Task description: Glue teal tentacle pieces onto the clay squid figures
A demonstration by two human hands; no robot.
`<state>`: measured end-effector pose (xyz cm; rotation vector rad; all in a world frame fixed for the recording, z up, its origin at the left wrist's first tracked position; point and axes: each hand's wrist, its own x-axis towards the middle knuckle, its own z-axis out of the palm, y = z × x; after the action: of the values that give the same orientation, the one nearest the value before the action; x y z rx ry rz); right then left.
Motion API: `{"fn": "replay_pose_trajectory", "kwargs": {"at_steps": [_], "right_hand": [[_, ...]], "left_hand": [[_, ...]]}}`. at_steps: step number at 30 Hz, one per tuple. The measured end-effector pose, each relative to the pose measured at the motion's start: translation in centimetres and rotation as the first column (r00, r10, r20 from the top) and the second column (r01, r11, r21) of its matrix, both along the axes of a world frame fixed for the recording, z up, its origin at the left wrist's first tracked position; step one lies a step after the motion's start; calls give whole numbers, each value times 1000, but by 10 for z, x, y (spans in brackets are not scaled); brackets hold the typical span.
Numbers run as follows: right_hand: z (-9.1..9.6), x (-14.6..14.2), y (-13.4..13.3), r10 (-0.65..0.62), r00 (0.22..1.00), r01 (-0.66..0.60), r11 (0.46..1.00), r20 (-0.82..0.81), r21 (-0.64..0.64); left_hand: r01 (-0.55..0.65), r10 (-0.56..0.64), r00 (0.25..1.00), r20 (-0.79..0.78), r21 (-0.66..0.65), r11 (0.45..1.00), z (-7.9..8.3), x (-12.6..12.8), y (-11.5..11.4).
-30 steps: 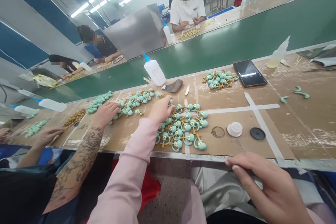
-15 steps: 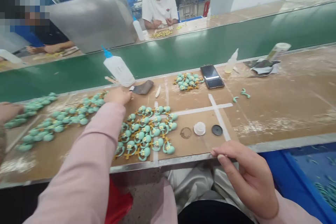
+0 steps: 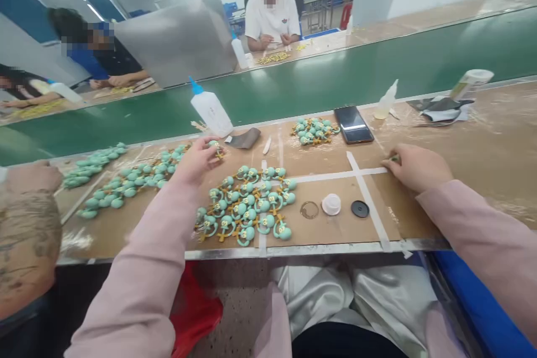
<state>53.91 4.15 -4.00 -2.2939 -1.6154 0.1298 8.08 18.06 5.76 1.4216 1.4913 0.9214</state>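
A large group of teal toy figures with tan cross-shaped parts (image 3: 245,207) lies on the brown-covered bench in front of me. My left hand (image 3: 195,160) reaches past them, its fingertips closed on a small teal figure (image 3: 215,148). At the far right of the tape lines, my right hand (image 3: 415,166) pinches a small curved teal piece (image 3: 393,158) against the bench. Most of that piece is hidden by my fingers.
A neighbour's tattooed arm (image 3: 29,229) and more teal figures (image 3: 104,176) are at the left. Nearby are a glue bottle (image 3: 212,114), a phone (image 3: 353,125), abrasive paper (image 3: 243,138), a white cap (image 3: 331,204), and a black disc (image 3: 359,209). A green conveyor belt (image 3: 293,98) runs behind the bench.
My right hand has moved from the bench's front edge to the far side of the tape, and the curved teal pieces no longer show. My left hand now holds a figure.
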Motion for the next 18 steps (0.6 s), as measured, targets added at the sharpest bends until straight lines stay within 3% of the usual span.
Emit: {"fn": "replay_pose_trajectory", "kwargs": {"at_steps": [5,10,12,15,18], "right_hand": [[-5,0,2,41,999,-41,998,-11,-53],[-1,10,-6,-81,962,85,996,-260,2],[1,15,-11,-122,885,151,988,-450,29],[-1,20,-20,-119,697,218,975,-708,50],[-6,19,-27,-115,567,259,965,-816,44]], "left_hand": [[67,-37,941,337,-77,995,2,-12,-81],[139,52,751,658,-234,962,-11,0,-152],[155,67,737,672,-265,952,-17,6,-169],[199,15,733,680,-235,951,-23,17,-186],[230,-53,721,691,-167,959,-24,28,-195]]}}
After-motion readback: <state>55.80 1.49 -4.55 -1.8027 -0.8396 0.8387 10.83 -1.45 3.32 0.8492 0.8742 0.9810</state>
